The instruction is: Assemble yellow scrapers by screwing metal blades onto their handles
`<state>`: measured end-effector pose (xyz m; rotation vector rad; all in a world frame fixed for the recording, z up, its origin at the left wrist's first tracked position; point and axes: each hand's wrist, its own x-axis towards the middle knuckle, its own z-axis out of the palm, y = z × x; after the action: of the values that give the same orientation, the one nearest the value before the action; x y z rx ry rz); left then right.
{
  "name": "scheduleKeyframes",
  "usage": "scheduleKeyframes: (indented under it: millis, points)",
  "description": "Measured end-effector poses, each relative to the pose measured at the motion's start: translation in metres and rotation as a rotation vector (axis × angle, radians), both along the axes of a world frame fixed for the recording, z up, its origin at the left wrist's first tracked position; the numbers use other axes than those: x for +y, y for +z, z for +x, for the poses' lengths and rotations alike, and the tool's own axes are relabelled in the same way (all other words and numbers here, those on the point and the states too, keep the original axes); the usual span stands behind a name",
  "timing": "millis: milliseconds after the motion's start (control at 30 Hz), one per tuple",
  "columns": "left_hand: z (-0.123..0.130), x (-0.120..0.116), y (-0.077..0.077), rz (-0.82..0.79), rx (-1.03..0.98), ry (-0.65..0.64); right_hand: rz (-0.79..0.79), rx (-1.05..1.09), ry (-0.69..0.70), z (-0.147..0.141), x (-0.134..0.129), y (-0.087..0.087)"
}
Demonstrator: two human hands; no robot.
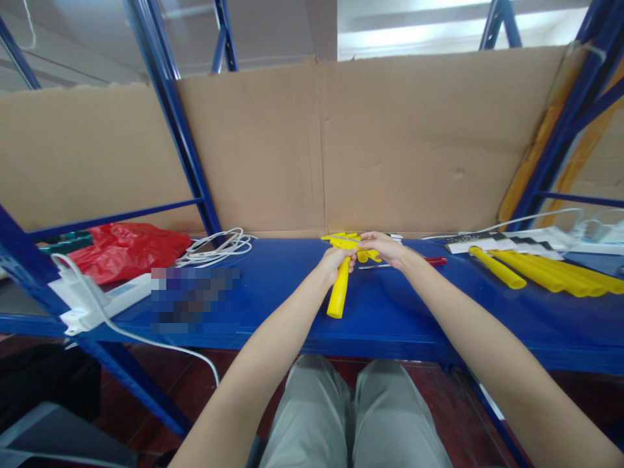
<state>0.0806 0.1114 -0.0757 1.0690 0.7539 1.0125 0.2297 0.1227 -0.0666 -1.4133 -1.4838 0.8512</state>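
Closest to the camera are grey trousers [314, 416], and past the knees both bare forearms reach over the blue shelf surface [273, 286]. The left hand [332, 262] has a snug grip round the neck of a yellow tubular handle [338, 296], its bottom end pointing back at the wearer. The right hand [383, 247] has its fingers in close at the right end of the yellow crosspiece [344, 243] up top; can't tell if they're really pinching it. So handle and crosspiece already meet in a T, I'd say one piece partly together, but no clue whether it's fixed. Small yellow parts [373, 255] lie loose just behind the hands, a red-handled screwdriver [435, 261] sits unheld by the right forearm, and a row of yellow tubes [550, 276] off right has no crosspieces on, so plenty looks undone. Left side's got a white power strip [129, 294], red plastic bag [129, 251] and coiled white cable [219, 247]. Behind it all: cardboard sheets [258, 149], blue metal uprights [181, 130], bright ceiling up top.
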Motion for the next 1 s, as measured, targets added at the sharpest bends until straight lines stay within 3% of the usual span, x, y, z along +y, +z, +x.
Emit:
scheduleKeyframes:
  millis: [233,400,667,900,1000]
  points:
    - [-0.001,-0.004,0.002,0.001,0.001,-0.046,-0.094,0.023,0.166,0.008,-0.004,0.002]
    - [-0.002,-0.007,0.006,0.009,-0.031,-0.036,-0.011,-0.028,0.107,0.005,-0.002,0.002]
    - [-0.003,-0.006,0.012,-0.016,-0.125,0.041,0.315,-0.560,-0.039,0.006,0.001,-0.001]
    - [-0.002,-0.002,0.010,-0.051,-0.114,0.169,0.226,-0.960,-0.192,0.048,-0.002,0.022]
    - [-0.002,0.000,0.010,-0.049,-0.132,0.179,0.168,-1.064,-0.275,0.077,-0.002,0.020]
